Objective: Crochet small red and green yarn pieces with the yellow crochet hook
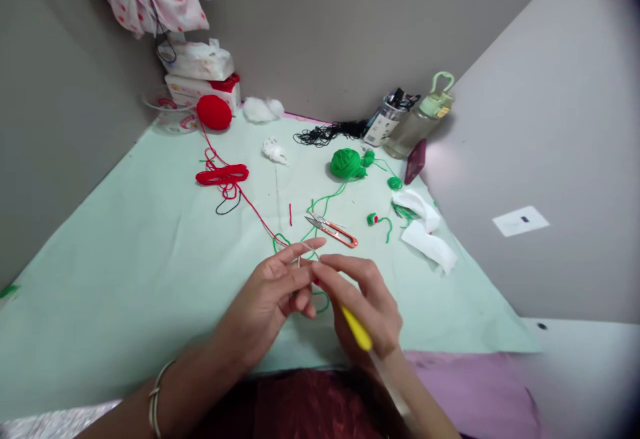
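Note:
My right hand (367, 299) is closed around a crochet hook with a yellow handle (357, 327); the handle's end points back toward my wrist. Its tip meets the fingertips of my left hand (280, 285), which pinches a small crochet piece mostly hidden by the fingers, with a bit of red showing. White yarn (311, 247) passes over my raised left index finger. Red yarn (260, 217) and green yarn (323, 303) also run to this spot. Just beyond my fingers lie orange-handled thread snips (333, 229) and a short red strand (290, 215).
A red yarn ball (214, 113) and a red skein (223, 174) lie at left. Behind are white yarn (275, 151), black yarn (330, 133) and a green ball (346, 163). A bottle (413, 129), a pen holder (384, 121) and white paper strips (430, 247) are at right.

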`<move>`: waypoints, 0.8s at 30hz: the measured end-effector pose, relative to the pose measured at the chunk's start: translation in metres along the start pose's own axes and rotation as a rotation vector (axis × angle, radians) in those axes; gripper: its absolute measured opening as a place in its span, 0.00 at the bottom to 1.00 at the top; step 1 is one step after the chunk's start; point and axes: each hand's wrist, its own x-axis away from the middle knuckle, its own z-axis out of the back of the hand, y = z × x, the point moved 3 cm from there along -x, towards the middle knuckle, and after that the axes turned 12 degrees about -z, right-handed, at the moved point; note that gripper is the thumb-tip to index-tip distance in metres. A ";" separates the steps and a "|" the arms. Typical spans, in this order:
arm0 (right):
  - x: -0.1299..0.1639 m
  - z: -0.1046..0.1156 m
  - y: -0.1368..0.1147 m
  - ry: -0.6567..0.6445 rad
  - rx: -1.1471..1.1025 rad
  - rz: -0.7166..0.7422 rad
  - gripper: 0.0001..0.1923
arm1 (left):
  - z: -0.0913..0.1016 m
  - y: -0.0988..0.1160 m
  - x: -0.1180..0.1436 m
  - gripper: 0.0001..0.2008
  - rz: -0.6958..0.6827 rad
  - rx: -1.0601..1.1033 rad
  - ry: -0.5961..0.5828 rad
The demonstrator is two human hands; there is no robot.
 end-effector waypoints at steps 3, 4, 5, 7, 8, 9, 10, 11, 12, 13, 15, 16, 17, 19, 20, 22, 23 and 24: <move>-0.007 0.005 0.006 0.037 -0.227 -0.175 0.15 | 0.004 0.004 -0.002 0.15 0.023 0.034 0.026; -0.009 0.005 0.008 0.033 -0.325 -0.244 0.14 | 0.004 0.006 -0.002 0.15 -0.005 0.022 0.036; -0.011 0.004 0.009 0.014 -0.401 -0.298 0.12 | 0.004 0.007 -0.001 0.16 -0.039 -0.002 0.036; -0.014 0.000 0.010 -0.050 -0.472 -0.335 0.10 | 0.002 0.006 0.000 0.17 -0.097 -0.064 0.011; -0.014 -0.002 0.011 -0.071 -0.472 -0.340 0.09 | 0.000 0.006 0.001 0.18 -0.113 -0.090 -0.007; -0.014 -0.003 0.012 -0.075 -0.469 -0.349 0.09 | 0.000 0.005 0.002 0.18 -0.118 -0.113 -0.022; -0.013 -0.004 0.013 -0.070 -0.479 -0.369 0.08 | -0.001 0.004 0.003 0.18 -0.116 -0.130 -0.031; -0.013 -0.004 0.016 -0.061 -0.507 -0.402 0.08 | -0.001 0.003 0.003 0.18 -0.111 -0.143 -0.034; -0.012 -0.003 0.018 -0.056 -0.548 -0.440 0.08 | -0.001 0.003 0.004 0.18 -0.103 -0.154 -0.031; -0.012 -0.003 0.021 -0.058 -0.591 -0.475 0.08 | -0.001 0.004 0.004 0.17 -0.099 -0.164 -0.026; -0.012 -0.002 0.023 -0.077 -0.655 -0.512 0.10 | 0.000 0.005 0.004 0.17 -0.096 -0.175 -0.012; -0.013 -0.002 0.023 -0.085 -0.673 -0.510 0.10 | 0.000 0.006 0.004 0.17 -0.097 -0.177 -0.006; -0.014 -0.001 0.022 -0.091 -0.680 -0.503 0.11 | 0.000 0.007 0.004 0.17 -0.098 -0.181 -0.002; -0.015 0.001 0.019 -0.100 -0.649 -0.483 0.11 | 0.001 0.009 0.004 0.17 -0.109 -0.192 0.005; -0.015 0.003 0.017 -0.095 -0.598 -0.467 0.11 | 0.001 0.009 0.004 0.17 -0.120 -0.204 0.008; -0.013 0.005 0.011 -0.079 -0.434 -0.393 0.11 | 0.003 0.009 0.005 0.18 -0.149 -0.246 0.019; -0.011 0.006 0.008 -0.080 -0.339 -0.326 0.12 | 0.003 0.009 0.006 0.19 -0.172 -0.272 0.027; -0.009 0.005 0.005 -0.088 -0.244 -0.240 0.13 | 0.004 0.008 0.006 0.19 -0.199 -0.296 0.039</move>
